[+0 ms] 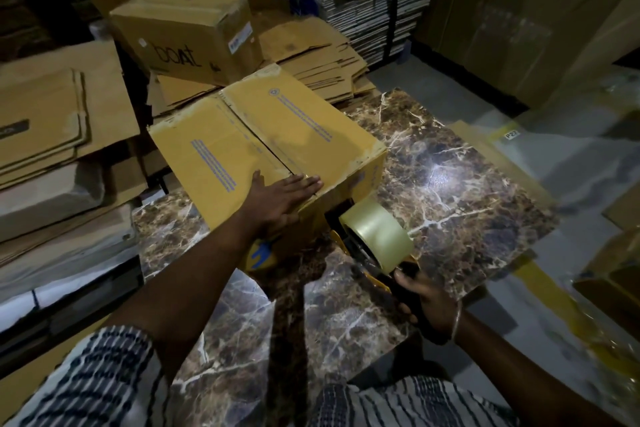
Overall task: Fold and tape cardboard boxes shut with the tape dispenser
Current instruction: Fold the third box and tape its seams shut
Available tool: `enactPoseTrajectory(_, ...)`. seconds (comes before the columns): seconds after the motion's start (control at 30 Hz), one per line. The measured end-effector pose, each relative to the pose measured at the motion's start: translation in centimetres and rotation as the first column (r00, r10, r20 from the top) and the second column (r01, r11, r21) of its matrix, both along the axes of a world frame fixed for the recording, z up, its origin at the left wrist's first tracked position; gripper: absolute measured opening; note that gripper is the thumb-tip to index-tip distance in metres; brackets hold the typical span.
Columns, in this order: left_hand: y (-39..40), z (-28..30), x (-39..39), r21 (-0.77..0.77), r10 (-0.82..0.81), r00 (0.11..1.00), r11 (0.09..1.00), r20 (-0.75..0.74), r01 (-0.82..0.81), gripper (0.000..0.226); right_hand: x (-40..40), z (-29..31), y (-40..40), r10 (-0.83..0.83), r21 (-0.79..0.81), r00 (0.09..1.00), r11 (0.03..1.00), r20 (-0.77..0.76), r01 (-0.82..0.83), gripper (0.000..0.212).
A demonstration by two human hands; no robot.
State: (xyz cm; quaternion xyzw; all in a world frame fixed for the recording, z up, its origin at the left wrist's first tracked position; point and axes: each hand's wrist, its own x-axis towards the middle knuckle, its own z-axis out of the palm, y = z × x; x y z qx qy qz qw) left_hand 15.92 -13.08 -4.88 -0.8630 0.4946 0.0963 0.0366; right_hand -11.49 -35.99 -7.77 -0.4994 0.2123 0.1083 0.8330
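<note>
Cardboard box (263,146) lies on the marble table (450,177), its flaps pressed closed under the flat, open left hand (282,199). The right hand (427,302) grips the tape dispenser (372,239) against the box's near side; should the palm slip, the seam could gape and the tape wrinkle.

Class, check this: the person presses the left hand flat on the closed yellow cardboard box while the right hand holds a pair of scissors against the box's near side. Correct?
No. The head view shows the right hand holding a tape dispenser with a clear tape roll, not scissors. The left hand does lie flat on the closed yellow cardboard box.
</note>
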Motion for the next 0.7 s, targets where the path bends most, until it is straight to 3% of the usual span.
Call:
enactPoseTrajectory(0.13, -0.3, 0.1, -0.1, 0.047, -0.022, 0.999, 0.999, 0.029, 0.021, 0.082, 0.7, -0.7, -0.1, 0.035, -0.025, 0.999, 0.999, 0.005, -0.034, 0.055)
enactPoseTrajectory(0.23, -1.0, 0.1, -0.5, -0.117, -0.051, 0.997, 0.992, 0.05, 0.057, 0.078, 0.9, 0.0, -0.3, 0.024, -0.002, 1.0, 1.0, 0.01, -0.024, 0.063)
enactPoseTrajectory(0.33, -3.0, 0.4, -1.2, -0.267, -0.103, 0.992, 0.956, 0.072, 0.118, 0.057, 0.9, 1.0, -0.7, -0.013, 0.061, 0.999, 0.998, -0.031, 0.015, 0.026)
enactPoseTrajectory(0.37, -4.0, 0.6, -1.3, -0.255, -0.109, 0.992, 0.959, 0.07, 0.123, 0.055, 0.8, 0.7, -0.9, -0.034, 0.097, 0.999, 0.995, -0.043, 0.038, 0.032)
enactPoseTrajectory(0.47, -6.6, 1.0, -1.7, -0.148, -0.086, 0.996, 0.985, 0.018, 0.087, 0.058, 0.6, -0.6, -1.2, -0.029, 0.164, 0.999, 0.986, -0.021, 0.032, 0.087)
enactPoseTrajectory(0.6, -8.7, 0.9, -1.5, 0.026, -0.047, 0.998, 0.998, -0.047, 0.048, 0.033, 0.7, -1.8, -1.8, 0.013, 0.202, 0.998, 0.979, -0.062, -0.001, 0.071)
enactPoseTrajectory(0.7, -8.8, 0.3, -1.2, 0.012, -0.028, 0.992, 0.999, -0.12, 0.03, 0.027, 0.9, -2.0, -2.0, 0.015, 0.216, 0.996, 0.976, -0.091, 0.005, 0.095)
